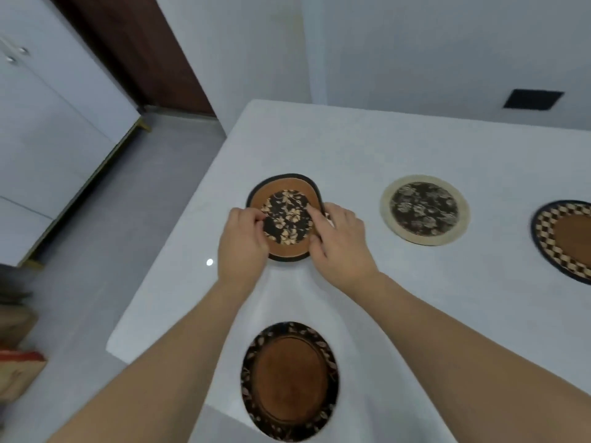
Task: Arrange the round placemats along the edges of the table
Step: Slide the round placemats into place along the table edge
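The floral-centred placemat point(287, 217) is pinched at both rims, left hand point(243, 243) and right hand point(339, 241) fingers clamped on it, apparently to square it near the table point(351, 148) corner, beside three mats already laid.

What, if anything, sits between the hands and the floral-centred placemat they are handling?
Nothing visible. The left hand and right hand already touch the floral-centred placemat on either side, and it lies flat on the white table.

Home dining room, clothed table point(399, 148), cabinet point(48, 123)
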The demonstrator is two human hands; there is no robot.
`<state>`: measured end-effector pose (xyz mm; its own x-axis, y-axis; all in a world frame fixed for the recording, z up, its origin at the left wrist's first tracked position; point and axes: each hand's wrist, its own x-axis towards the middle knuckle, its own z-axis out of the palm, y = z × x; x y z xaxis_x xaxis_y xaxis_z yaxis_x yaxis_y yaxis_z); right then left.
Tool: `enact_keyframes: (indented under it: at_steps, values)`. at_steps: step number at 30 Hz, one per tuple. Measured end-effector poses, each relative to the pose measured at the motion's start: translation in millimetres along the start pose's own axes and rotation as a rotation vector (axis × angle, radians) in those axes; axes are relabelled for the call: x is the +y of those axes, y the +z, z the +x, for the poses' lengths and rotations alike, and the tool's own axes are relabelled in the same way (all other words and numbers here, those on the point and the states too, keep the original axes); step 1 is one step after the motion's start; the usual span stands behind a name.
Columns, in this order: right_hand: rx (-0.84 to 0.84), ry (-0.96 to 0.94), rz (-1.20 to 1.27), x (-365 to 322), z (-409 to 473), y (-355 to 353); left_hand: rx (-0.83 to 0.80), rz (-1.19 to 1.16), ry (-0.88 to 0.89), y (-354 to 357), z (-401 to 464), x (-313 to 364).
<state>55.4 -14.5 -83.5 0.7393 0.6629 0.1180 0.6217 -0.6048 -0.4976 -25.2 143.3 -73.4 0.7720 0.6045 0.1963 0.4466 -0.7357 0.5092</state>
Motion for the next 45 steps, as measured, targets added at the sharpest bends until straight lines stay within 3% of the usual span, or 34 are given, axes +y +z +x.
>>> enact_keyframes:
  at_steps: [9,12,15,26,32,45]
  values:
    - [-0.140,-0.054,-0.083,-74.6,130.7,92.5,-0.007,0.057,-0.109,-23.9,116.2,-136.3]
    - [-0.070,-0.016,-0.192,-65.4,148.7,122.9,-0.080,0.036,-0.074,-3.4,134.6,-164.2]
    - [0.032,0.020,-0.277,-60.9,148.7,145.9,-0.046,0.127,-0.008,17.8,135.1,-187.7]
    - [-0.032,0.083,-0.303,-67.1,154.2,137.3,-0.108,0.152,-0.075,13.0,137.5,-186.4]
    - [-0.051,0.103,-0.350,-68.6,154.6,140.9,-0.183,0.021,-0.121,11.6,139.1,-189.0]
    - [-0.043,0.105,-0.339,-69.4,153.8,142.9,-0.122,0.105,-0.090,16.3,142.1,-196.3]
